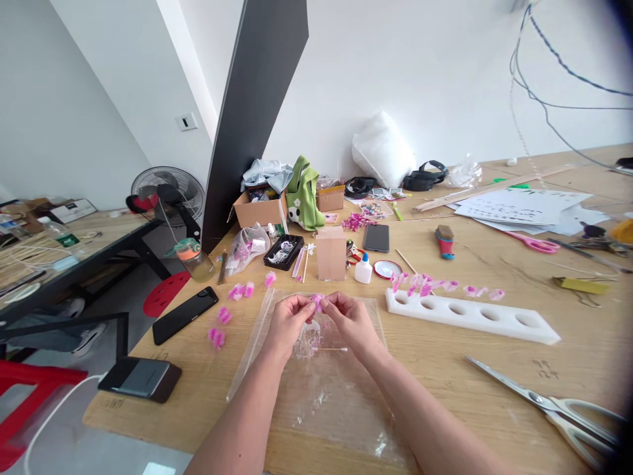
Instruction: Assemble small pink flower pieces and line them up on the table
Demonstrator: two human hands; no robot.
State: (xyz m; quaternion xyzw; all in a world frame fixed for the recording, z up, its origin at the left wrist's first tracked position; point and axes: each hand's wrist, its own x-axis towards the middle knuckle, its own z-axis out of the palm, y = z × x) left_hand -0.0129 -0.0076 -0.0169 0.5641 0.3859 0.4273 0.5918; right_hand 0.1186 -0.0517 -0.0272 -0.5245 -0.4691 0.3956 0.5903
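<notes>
Between my two hands, above a clear plastic sheet (pixel 336 389), is a small pink-and-white flower (pixel 318 301). My left hand (pixel 293 318) pinches it from one side, and the fingers of my right hand (pixel 350 322) pinch it from the other. Fingertips hide part of the flower. Below them on the sheet lie a cotton swab (pixel 330 349) and a cluster of small clear pieces (pixel 305 342), too fine to make out. Several similar pink tufts, one of them a pink flower (pixel 224 315), lie on the wood to the left.
A white foam block (pixel 469 315) with round holes stands right, pink petals along its back edge. Large scissors (pixel 539 399) lie at the front right. A glue bottle (pixel 363 269) and cardboard block (pixel 331 254) stand behind my hands. Phones, one a black phone (pixel 185 315), lie left.
</notes>
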